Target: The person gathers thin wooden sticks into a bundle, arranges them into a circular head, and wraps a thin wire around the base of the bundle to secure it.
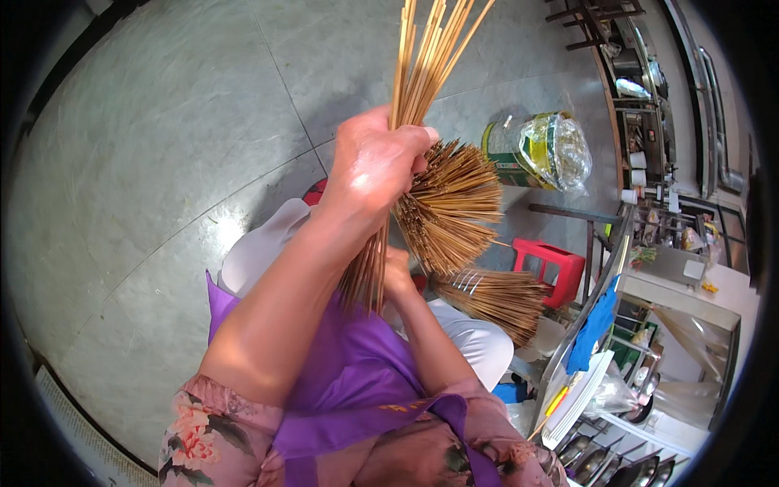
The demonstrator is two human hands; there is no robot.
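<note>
My left hand (369,166) is closed round a sheaf of long thin sticks (426,69). Their pale ends fan out above the fist and their darker ends hang below it, over my purple apron (357,349). Right beside that fist is a thick round bundle of brown sticks (454,207), splayed at the top. Lower down, my right hand (396,272) is curled at the base of this bundle, its fingers mostly hidden behind the sticks. A second stick bundle (495,300), bound with white ties, lies near my right knee.
A green and yellow tin (519,150) with clear plastic over it stands on the grey tiled floor (178,146). A red plastic stool (552,268) is to my right. Beyond it are a metal-edged table with a blue cloth (592,329), and shelves with kitchen goods.
</note>
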